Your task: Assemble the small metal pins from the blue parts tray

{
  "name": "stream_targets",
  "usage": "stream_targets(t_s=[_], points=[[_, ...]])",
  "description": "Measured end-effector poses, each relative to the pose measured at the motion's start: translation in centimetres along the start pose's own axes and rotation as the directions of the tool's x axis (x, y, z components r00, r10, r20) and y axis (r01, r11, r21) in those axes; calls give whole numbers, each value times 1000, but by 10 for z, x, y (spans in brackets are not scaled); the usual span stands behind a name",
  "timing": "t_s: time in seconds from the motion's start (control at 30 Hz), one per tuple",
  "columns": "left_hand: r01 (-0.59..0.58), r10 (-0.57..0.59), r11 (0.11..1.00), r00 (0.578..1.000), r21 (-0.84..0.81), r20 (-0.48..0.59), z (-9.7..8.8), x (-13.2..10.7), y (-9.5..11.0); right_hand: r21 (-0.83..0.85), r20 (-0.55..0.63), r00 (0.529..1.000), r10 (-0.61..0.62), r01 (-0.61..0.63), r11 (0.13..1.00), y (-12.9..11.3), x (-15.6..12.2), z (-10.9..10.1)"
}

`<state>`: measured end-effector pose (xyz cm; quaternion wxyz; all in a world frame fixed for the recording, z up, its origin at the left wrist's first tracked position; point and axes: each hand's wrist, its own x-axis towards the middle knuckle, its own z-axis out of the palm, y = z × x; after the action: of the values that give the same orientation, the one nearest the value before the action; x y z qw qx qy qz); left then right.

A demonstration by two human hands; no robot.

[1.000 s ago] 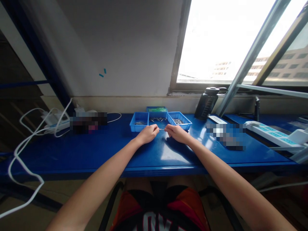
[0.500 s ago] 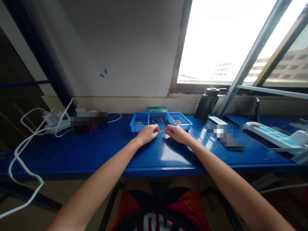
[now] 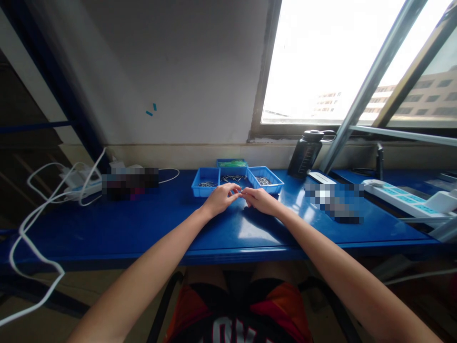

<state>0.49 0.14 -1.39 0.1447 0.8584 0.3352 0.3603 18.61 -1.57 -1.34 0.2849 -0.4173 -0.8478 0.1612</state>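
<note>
Meeting above blue table (image 3: 143,233) near window (image 3: 321,62), left fingers (image 3: 230,186) and right fingers (image 3: 249,191), grip unclear

Black bottle (image 3: 305,155) stands near window (image 3: 310,62), buildings (image 3: 424,97) outside. White power strip (image 3: 396,195) far right. Loose white cables (image 3: 63,273) far left, beside pixelated dark items (image 3: 128,185). Two blue tape bits (image 3: 149,113) on grey wall (image 3: 189,62).

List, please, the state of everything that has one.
Left grip: fingers bent, hold unclear
Right grip: fingers curled, hold unclear
Left bin: open, metal pieces inside
Middle metal pieces: scattered between bins
Right bin: open, metal pieces inside
Rear bin: open, green contents
Black water bottle: upright, capped
Right power strip: sockets up
</note>
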Motion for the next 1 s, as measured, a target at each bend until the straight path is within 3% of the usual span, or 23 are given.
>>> stream_targets(t_s=[0.2, 0.47, 0.6, 1.0], points=[[-8, 8, 1000, 1000, 1, 29, -2, -1, 6, -6, 60, 996, 67, -67, 998, -1, 1, 2], [139, -152, 966, 987, 217, 45, -6, -4, 7, -13, -5, 999, 31, -31, 999, 2, 0, -5], [173, -203, 944, 976, 281, 82, -6, -5, 6, -9, 17, 1000, 25, -24, 1000, -3, -1, -7], [125, -171, 957, 972, 262, 159, -5, -5, 4, -2, 45, 997, 55, -55, 999, 6, 1, -3]])
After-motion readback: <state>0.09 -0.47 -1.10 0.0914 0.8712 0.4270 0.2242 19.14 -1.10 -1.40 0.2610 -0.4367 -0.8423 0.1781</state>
